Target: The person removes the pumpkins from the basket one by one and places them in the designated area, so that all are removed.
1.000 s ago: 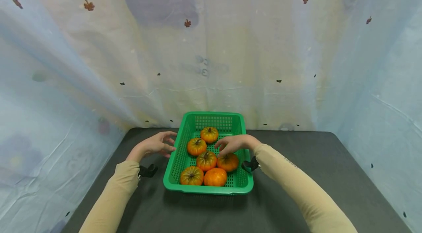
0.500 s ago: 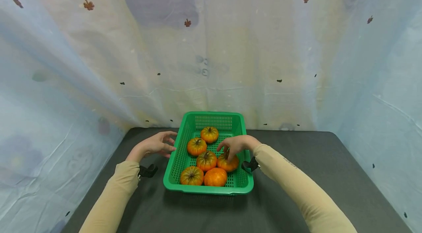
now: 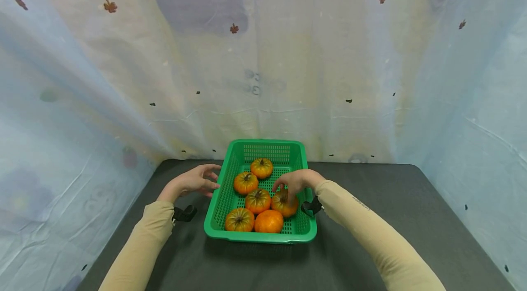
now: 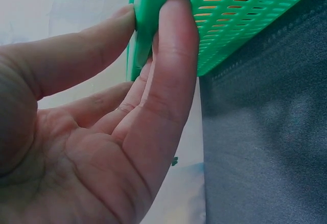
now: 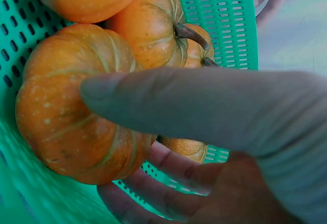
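Several small orange pumpkins lie in a green plastic basket (image 3: 263, 237) in the head view. My right hand (image 3: 297, 181) reaches over the basket's right side and grips the right-hand pumpkin (image 3: 281, 208). In the right wrist view, the thumb lies across that pumpkin and the other fingers curl round its far side. Outside the basket on the left, my left hand (image 3: 193, 182) holds the basket's rim (image 4: 148, 29) between thumb and fingers. Touching or close to the gripped pumpkin are a green-striped pumpkin (image 3: 258, 200) and a plain orange pumpkin (image 3: 269, 221).
Farther back in the basket lie a left pumpkin (image 3: 245, 183) and a rear pumpkin (image 3: 261, 168). A front-left pumpkin (image 3: 239, 220) sits in the near corner. The basket stands on a dark table (image 3: 366, 218). A patterned curtain (image 3: 288, 76) hangs behind and at both sides.
My right hand has lowered its fingers onto the right-hand pumpkin, whose stem now tips slightly away. The left hand and the basket have stayed in place.
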Demonstrator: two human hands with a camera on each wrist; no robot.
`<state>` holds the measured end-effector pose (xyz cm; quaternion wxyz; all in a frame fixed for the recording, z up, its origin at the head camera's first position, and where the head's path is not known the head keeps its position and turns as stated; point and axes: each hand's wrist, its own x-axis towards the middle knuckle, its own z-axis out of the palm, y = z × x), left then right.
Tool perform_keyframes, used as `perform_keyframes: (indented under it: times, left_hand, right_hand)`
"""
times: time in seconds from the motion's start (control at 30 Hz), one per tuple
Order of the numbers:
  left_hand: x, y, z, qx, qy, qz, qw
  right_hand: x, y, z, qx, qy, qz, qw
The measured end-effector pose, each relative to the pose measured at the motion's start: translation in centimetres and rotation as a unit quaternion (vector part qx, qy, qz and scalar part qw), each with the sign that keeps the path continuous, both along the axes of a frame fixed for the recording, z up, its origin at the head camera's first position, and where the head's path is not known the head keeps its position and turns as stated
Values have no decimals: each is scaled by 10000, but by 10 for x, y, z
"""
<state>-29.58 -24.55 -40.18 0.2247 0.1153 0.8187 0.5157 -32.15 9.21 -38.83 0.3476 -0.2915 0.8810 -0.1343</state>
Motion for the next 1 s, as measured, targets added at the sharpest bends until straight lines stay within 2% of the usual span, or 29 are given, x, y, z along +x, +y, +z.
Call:
perform_keyframes:
  times: [0.43, 0.7, 1.0]
  left_hand:
    - [1, 1, -1, 29, -43, -31, 10000]
    - [1, 1, -2, 26, -37, -48, 10000]
    - [0, -2, -2, 102, -13, -64, 9999]
  right_hand:
    - [1, 1, -2, 22, -92, -15, 10000]
    - [0, 2, -2, 90, -20, 142, 9999]
    - [1, 3, 3, -48, -158, -40, 9999]
